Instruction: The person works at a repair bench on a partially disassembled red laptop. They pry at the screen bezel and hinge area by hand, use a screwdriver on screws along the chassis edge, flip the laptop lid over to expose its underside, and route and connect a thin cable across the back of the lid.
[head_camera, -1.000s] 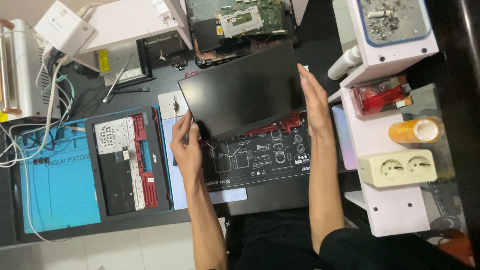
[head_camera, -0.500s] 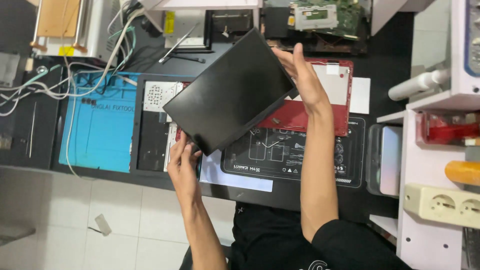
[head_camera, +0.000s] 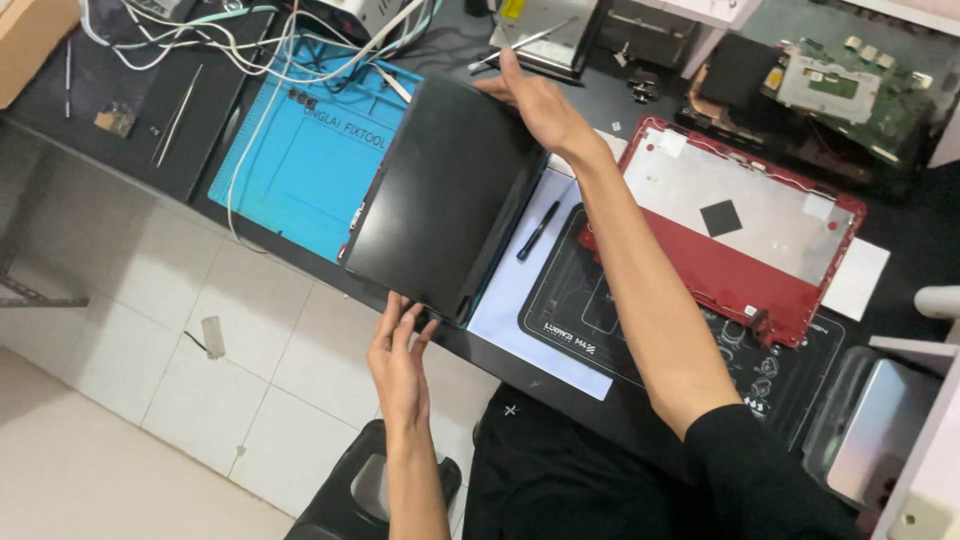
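**Above the blue mat: a dark panel held end to end between two hands**

Over the right-hand edge of the blue work mat (head_camera: 300, 165), a flat black laptop screen panel (head_camera: 440, 195) is carried clear of the bench, tilted, its long axis running from the far side of the mat down toward the person. The right hand (head_camera: 535, 100) takes the panel's far end, beyond the mat's right corner: fingers spread flat along the top edge, thumb under, so the hand is pressed to the edge rather than closed round it. The left hand (head_camera: 398, 360) meets the near end, below the mat and out over the tiled floor (head_camera: 150, 400); its fingers (head_camera: 400, 318) are open and extended, tips touching the lower corner, not clamped. Each hand is therefore nearest its own end, and the panel is braced between them.

Right of the mat lie a white sheet (head_camera: 530, 300) bearing a black pen (head_camera: 537, 231), then a black printed mat (head_camera: 650, 330), then a red laptop lid shell (head_camera: 740, 230), inner face up. A green circuit board (head_camera: 840, 85) sits farther right and back. White cables (head_camera: 250, 50) trail across the mat's far edge.
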